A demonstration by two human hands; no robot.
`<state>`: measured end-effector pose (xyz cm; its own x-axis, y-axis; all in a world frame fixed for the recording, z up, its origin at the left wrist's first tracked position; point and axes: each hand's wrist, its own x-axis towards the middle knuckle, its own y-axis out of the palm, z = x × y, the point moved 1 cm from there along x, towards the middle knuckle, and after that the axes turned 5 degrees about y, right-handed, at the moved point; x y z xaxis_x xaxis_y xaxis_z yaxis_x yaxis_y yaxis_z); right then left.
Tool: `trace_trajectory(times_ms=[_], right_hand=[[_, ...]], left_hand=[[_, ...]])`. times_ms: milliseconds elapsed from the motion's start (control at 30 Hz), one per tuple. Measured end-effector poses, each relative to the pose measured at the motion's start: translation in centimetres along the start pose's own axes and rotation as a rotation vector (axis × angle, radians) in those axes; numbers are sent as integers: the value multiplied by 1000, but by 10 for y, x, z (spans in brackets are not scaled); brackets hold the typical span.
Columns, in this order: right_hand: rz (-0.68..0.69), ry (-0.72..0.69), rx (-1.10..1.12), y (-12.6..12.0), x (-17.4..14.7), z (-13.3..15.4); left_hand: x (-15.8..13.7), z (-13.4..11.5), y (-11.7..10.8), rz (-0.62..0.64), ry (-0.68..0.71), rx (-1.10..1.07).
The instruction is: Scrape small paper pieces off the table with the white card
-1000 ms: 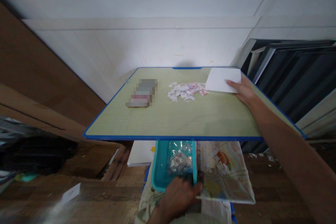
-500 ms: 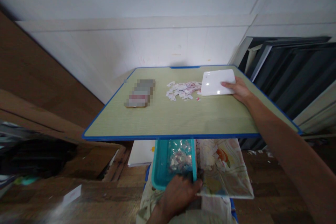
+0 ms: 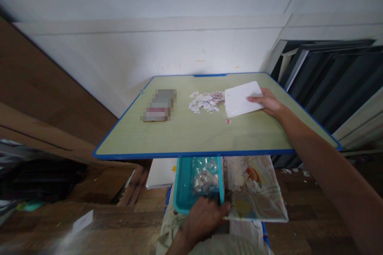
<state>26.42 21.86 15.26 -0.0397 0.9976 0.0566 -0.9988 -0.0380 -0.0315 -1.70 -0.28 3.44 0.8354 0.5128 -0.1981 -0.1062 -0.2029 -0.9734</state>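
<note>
My right hand (image 3: 271,102) holds a thin white board (image 3: 243,99) with rounded corners, its thumb on the upper face. The board is above the table, covering the right end of a pile of small printed paper pieces (image 3: 206,101). A single pink-and-white piece (image 3: 228,121) lies just below the board's near edge. My left hand (image 3: 206,215) is closed at the near right corner of a turquoise tray (image 3: 183,191), below the table's front edge; its fingertips are hidden. Inside the tray is a clear bag of small pieces (image 3: 206,179).
The light green table (image 3: 167,139) has a blue rim. A pixelated block (image 3: 160,105) lies on its left side. Beside the tray is a patterned surface (image 3: 257,199) with paper scraps. Dark panels (image 3: 335,79) lean at right; white sheets (image 3: 161,173) lie below the table.
The white board has turned and shifted slightly left and toward me in my right hand. The pink-and-white piece sits a little nearer me. My left hand has hardly moved.
</note>
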Motion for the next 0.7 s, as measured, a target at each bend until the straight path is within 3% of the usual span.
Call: trace_trajectory(times_ms=[467,700], right_hand=[[118,60,-110,1,-4,7],[281,202,-142,-1,-13,15]], left_hand=[[-1,-2,-4,63,-22,-17],[-3,-4,-11,44,-41,-39]])
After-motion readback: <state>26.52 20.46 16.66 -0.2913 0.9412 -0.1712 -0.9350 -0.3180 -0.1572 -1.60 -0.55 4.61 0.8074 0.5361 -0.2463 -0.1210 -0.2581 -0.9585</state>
